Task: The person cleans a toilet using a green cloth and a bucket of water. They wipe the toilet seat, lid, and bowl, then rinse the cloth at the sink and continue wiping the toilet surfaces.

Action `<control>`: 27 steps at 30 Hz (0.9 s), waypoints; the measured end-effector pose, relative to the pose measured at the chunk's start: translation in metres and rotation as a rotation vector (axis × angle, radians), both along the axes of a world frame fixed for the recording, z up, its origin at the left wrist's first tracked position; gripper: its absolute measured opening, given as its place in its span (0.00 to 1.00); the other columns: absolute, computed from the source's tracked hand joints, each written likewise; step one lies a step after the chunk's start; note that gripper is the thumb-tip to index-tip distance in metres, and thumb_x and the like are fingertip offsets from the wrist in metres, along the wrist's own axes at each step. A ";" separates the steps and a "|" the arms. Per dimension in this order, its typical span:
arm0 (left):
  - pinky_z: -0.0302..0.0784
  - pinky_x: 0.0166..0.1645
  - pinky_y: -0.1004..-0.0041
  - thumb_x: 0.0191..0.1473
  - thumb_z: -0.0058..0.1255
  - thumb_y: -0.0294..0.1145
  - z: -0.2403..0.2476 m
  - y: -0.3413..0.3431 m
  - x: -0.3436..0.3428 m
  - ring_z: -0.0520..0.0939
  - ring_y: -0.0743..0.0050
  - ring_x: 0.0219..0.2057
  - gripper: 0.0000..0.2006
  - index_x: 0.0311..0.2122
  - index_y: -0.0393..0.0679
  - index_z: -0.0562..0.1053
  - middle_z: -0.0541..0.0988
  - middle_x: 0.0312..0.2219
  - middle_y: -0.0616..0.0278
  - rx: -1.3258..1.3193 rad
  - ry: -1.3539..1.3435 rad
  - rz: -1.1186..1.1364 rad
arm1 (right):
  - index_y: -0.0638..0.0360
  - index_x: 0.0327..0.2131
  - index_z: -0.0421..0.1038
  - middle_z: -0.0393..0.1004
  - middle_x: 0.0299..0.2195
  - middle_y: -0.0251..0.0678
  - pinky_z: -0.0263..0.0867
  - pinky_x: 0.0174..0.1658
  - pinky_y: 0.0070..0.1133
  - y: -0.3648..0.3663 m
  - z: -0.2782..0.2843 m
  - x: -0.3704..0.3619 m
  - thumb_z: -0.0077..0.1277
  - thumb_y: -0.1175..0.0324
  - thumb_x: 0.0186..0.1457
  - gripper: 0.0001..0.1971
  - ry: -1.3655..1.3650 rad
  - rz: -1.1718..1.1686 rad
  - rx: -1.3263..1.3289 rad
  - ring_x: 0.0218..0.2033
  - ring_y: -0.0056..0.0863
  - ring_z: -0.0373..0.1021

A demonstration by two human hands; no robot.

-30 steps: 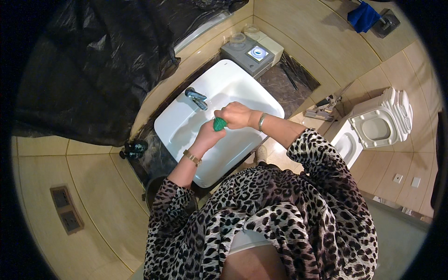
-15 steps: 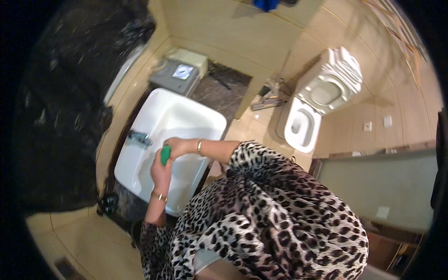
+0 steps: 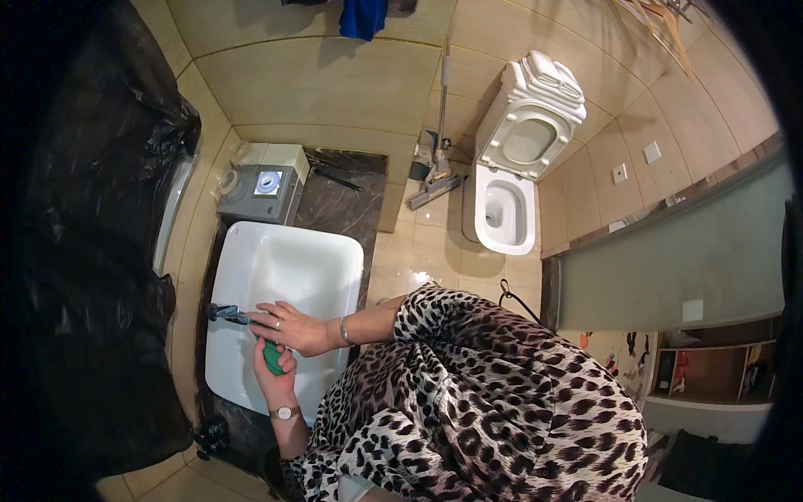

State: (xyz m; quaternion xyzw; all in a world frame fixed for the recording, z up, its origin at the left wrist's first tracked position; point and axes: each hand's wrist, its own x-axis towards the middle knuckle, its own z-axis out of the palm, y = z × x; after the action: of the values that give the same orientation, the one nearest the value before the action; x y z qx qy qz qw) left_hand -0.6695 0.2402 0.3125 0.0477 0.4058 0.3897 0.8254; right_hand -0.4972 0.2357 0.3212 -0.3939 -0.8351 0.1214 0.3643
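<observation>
My left hand (image 3: pixel 274 376), with a watch at its wrist, is closed round a soft green piece (image 3: pixel 273 358). Whether this is a sponge or a folded cloth I cannot make out. Just above it, my right hand (image 3: pixel 293 327) has its fingers stretched out, with a ring and a bangle showing. Its fingertips reach close to the faucet (image 3: pixel 227 314) and partly cover the top of the green piece. Both hands are over the white washbasin (image 3: pixel 297 259).
A grey box with a lit round display (image 3: pixel 259 188) stands on the dark stone counter (image 3: pixel 339 197) beyond the basin. Black plastic sheeting (image 3: pixel 92 276) hangs on the left. A toilet (image 3: pixel 506 209) with its lid up and a floor squeegee (image 3: pixel 435 192) are at the far side.
My right hand has opened out and shifted toward the faucet, while my left keeps the green piece. The view has turned, so basin and toilet sit differently in it.
</observation>
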 end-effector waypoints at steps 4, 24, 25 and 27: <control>0.55 0.12 0.81 0.56 0.42 0.41 0.041 -0.010 0.014 0.65 0.76 0.13 0.13 0.30 0.40 0.67 0.69 0.23 0.60 0.082 -0.066 -0.142 | 0.51 0.56 0.62 0.57 0.56 0.46 0.63 0.53 0.32 0.012 -0.005 0.011 0.55 0.72 0.45 0.30 -0.016 0.131 0.016 0.54 0.49 0.58; 0.72 0.30 0.65 0.39 0.57 0.24 0.013 0.010 -0.010 0.76 0.65 0.23 0.12 0.33 0.36 0.71 0.75 0.21 0.60 0.922 1.282 -0.457 | 0.60 0.31 0.70 0.75 0.23 0.43 0.70 0.28 0.35 0.052 0.002 -0.011 0.53 0.70 0.43 0.09 -0.339 0.231 -0.037 0.27 0.43 0.74; 0.72 0.33 0.63 0.38 0.56 0.23 0.012 0.008 -0.007 0.78 0.61 0.26 0.12 0.33 0.36 0.72 0.76 0.22 0.57 0.949 1.313 -0.461 | 0.60 0.31 0.71 0.75 0.24 0.43 0.70 0.29 0.35 0.051 -0.001 -0.011 0.53 0.70 0.42 0.10 -0.352 0.226 -0.076 0.27 0.43 0.75; 0.73 0.36 0.59 0.38 0.54 0.23 0.012 0.007 -0.006 0.79 0.52 0.29 0.13 0.34 0.35 0.72 0.77 0.24 0.51 1.017 1.398 -0.461 | 0.59 0.31 0.72 0.76 0.24 0.44 0.71 0.32 0.36 0.050 0.003 -0.013 0.54 0.71 0.41 0.10 -0.366 0.225 -0.159 0.29 0.45 0.75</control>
State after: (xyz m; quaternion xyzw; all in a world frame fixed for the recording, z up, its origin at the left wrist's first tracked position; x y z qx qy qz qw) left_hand -0.6759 0.2474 0.3249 0.7148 0.5746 0.2288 0.3264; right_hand -0.5098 0.2858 0.3242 -0.3412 -0.9137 0.1534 0.1588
